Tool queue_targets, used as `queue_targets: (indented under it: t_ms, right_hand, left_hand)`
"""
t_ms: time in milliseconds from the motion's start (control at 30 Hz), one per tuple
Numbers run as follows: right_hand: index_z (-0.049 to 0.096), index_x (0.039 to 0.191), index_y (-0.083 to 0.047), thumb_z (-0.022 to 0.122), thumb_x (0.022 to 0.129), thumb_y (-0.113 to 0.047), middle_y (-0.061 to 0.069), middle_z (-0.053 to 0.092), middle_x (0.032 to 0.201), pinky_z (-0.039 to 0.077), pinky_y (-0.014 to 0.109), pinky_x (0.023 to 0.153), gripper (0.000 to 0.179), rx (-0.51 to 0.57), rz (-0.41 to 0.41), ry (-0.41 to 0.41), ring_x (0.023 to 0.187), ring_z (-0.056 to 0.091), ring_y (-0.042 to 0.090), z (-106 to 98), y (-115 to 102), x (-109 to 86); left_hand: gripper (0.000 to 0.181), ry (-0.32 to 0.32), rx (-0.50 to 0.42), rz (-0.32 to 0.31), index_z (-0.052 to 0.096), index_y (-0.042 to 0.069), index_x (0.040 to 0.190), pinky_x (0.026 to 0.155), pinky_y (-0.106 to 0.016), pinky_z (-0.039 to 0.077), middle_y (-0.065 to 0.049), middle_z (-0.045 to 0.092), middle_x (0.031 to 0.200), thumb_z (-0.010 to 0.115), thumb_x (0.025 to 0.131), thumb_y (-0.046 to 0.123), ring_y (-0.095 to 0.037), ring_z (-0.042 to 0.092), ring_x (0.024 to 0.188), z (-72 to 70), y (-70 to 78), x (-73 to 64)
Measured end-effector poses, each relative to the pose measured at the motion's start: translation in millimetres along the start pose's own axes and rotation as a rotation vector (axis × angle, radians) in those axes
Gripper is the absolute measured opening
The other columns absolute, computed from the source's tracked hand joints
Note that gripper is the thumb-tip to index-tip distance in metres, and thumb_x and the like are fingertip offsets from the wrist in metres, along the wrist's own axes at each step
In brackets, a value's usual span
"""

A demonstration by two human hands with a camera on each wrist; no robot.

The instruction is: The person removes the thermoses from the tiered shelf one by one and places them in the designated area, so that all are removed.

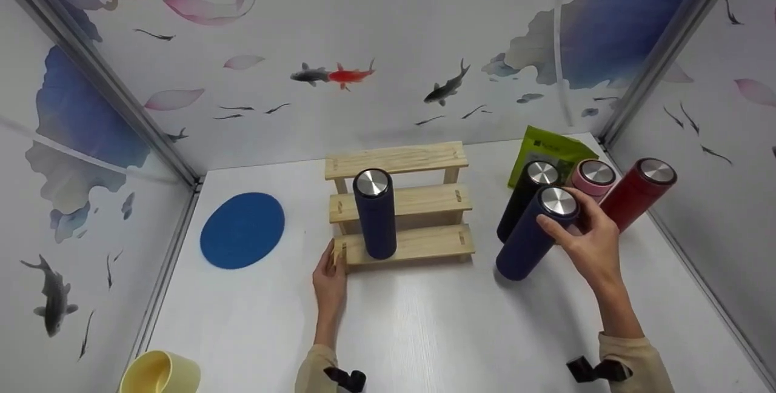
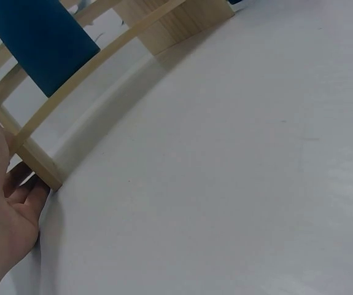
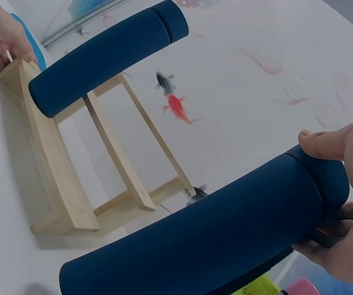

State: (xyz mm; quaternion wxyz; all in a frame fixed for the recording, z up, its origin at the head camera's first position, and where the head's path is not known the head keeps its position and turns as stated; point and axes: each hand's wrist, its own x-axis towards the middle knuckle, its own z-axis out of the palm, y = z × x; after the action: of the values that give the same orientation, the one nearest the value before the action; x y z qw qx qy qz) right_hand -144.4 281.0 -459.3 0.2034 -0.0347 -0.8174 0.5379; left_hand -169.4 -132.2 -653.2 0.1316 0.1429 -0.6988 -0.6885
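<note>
My right hand [image 1: 591,247] grips a navy thermos flask [image 1: 528,241] round its capped top; the flask leans, and whether its base touches the table I cannot tell. Another navy thermos [image 1: 377,217] stands upright on the lowest step of a three-step wooden rack [image 1: 430,244]. My left hand [image 1: 329,281] holds the left end of that lowest step, thumb on the board and fingers by the side leg [image 2: 38,163]. Right beside the gripped flask are a black thermos [image 1: 515,217], a pink thermos [image 1: 593,178] and a red thermos [image 1: 636,196].
A green pouch [image 1: 555,147] stands behind the flasks at the back right. On the left lies a round blue mat [image 1: 242,230]. A yellow cup [image 1: 160,375] sits at the near left corner. Printed walls [image 1: 400,29] enclose the white table [image 1: 412,320].
</note>
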Motion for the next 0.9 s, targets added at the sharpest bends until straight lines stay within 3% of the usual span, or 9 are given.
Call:
queue_targets:
  t_ms: [200,367,667,900]
  right_hand:
    - [0.061,0.136,-0.007,0.084,0.081,-0.006,-0.010,0.066,0.119,0.050,0.005,0.093,0.059,0.020,0.003,0.036,0.105,0.063,0.002,-8.1,8.1,-1.0]
    - [0.059,0.137,-0.006,0.084,0.082,-0.006,-0.009,0.064,0.120,0.050,0.003,0.090,0.061,-0.011,0.014,0.055,0.105,0.062,-0.002,-14.5,14.0,-0.9]
    - [0.057,0.142,-0.009,0.085,0.082,-0.010,0.003,0.064,0.130,0.048,0.001,0.089,0.066,-0.072,0.075,0.089,0.107,0.060,-0.006,-28.0,21.0,1.1]
    - [0.057,0.142,-0.012,0.085,0.083,-0.013,0.003,0.063,0.131,0.048,0.001,0.089,0.066,-0.096,0.123,0.118,0.109,0.059,-0.004,-36.6,28.6,2.7]
  left_hand:
    - [0.048,0.005,-0.025,0.014,0.048,0.002,0.149,0.119,-0.041,0.038,-0.017,0.044,0.158,0.059,0.103,0.010,-0.034,0.037,0.149,0.3,0.6,0.9]
    - [0.048,0.004,0.006,0.006,0.050,0.005,0.149,0.120,-0.046,0.038,-0.017,0.044,0.158,0.060,0.103,0.014,-0.036,0.037,0.149,-0.7,-0.7,1.1]
    - [0.048,0.006,0.004,-0.007,0.051,0.006,0.149,0.120,-0.044,0.039,-0.016,0.046,0.157,0.061,0.103,0.015,-0.034,0.040,0.147,-0.2,-1.0,1.8]
    - [0.048,0.007,0.010,-0.007,0.050,0.005,0.149,0.120,-0.045,0.038,-0.017,0.045,0.157,0.060,0.103,0.013,-0.034,0.040,0.147,-0.6,-1.1,0.8]
